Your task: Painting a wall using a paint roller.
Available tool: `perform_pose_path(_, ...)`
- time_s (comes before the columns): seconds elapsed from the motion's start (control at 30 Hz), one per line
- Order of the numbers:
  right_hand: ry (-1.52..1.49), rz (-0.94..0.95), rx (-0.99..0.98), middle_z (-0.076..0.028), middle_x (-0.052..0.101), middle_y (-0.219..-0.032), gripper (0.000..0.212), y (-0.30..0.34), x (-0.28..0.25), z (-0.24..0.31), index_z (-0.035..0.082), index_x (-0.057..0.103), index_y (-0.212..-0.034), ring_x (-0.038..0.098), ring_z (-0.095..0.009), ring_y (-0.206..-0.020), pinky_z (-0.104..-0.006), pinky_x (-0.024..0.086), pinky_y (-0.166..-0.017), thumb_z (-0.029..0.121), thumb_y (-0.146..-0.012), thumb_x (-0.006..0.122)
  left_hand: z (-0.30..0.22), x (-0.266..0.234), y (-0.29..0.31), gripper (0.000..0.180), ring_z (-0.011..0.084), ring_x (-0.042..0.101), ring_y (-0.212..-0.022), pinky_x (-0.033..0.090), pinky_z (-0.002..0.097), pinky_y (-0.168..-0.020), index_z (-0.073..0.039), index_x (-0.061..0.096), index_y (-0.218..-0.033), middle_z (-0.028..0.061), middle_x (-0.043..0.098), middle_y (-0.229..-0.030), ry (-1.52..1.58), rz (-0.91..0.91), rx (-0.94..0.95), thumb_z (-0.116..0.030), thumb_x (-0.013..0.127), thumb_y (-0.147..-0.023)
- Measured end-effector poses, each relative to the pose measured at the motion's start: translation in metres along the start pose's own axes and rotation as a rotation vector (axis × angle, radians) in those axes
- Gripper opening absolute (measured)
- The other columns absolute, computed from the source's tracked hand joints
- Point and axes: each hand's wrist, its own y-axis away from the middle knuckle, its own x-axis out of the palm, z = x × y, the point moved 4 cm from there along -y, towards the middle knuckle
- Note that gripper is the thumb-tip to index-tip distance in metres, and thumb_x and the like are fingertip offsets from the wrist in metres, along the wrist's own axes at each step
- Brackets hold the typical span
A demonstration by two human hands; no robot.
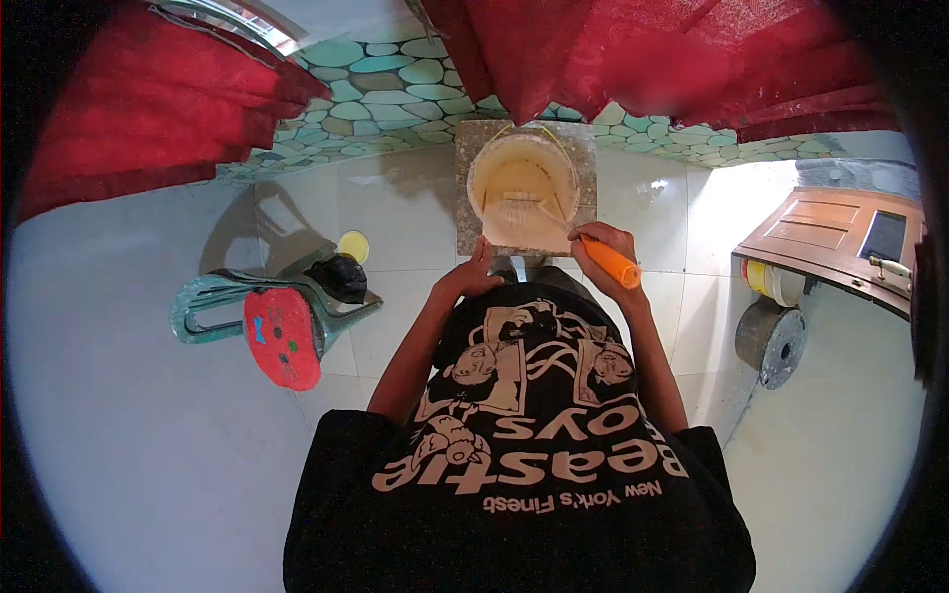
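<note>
A round bucket (477,176) with a pale, cream-coated inside and a thin yellow handle stands in front of me on a square speckled slab (583,148). My right hand (605,247), closed, grips the orange handle of what looks like a paint roller (615,265). Its thin shank reaches toward the bucket, where a whitish roller-like head shows faintly. On the near left corner of the slab rests my left hand (471,274), holding nothing I can see. Its fingers stretch forward, with the thumb apart.
To the left is a green plastic chair (203,306) with a red round cushion (282,341), a black bag (339,279) and a yellow lid (353,246). Red curtains (554,49) hang before a stone-patterned wall (395,84). At right are a wooden cabinet (806,232) and a grey cylinder (771,341).
</note>
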Motion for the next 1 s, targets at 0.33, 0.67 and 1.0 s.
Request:
perform_pose_path(0.33,0.048,0.035,-0.074,-0.012,0.066,-0.075,0.007,-0.025,0.013,-0.009,0.003,0.066,-0.078,0.066,-0.027,-0.069,-0.0329,0.053,-0.066,0.007,-0.074,0.063,0.001,-0.002,0.000,0.105,0.0396,0.030,-0.138,0.034,0.0394,-0.109,0.005,-0.012,-0.146,0.0242,-0.019,-0.154,-0.021,0.015,-0.005,-0.048,0.056,-0.087)
perform_pose_path(0.67,-0.003,0.023,-0.103,-0.014,0.066,-0.074,0.009,-0.024,0.026,-0.025,0.002,0.066,-0.078,0.066,-0.031,-0.068,-0.0364,0.053,-0.066,0.008,-0.072,0.065,-0.012,-0.010,0.009,0.105,0.0315,0.003,-0.146,0.020,0.0386,-0.116,0.004,-0.012,-0.147,0.0235,-0.018,-0.154,0.011,0.089,-0.022,-0.056,0.053,-0.089)
perform_pose_path(1.0,0.021,0.084,-0.096,-0.011,0.064,-0.071,0.002,0.012,-0.032,0.057,0.002,0.064,-0.075,0.064,-0.027,-0.063,-0.0328,0.051,-0.061,0.002,-0.074,0.064,-0.008,-0.007,0.008,0.106,0.0323,0.003,-0.146,0.020,0.0390,-0.116,0.004,-0.012,-0.147,0.0238,-0.019,-0.154,0.030,0.076,-0.029,-0.057,0.053,-0.089)
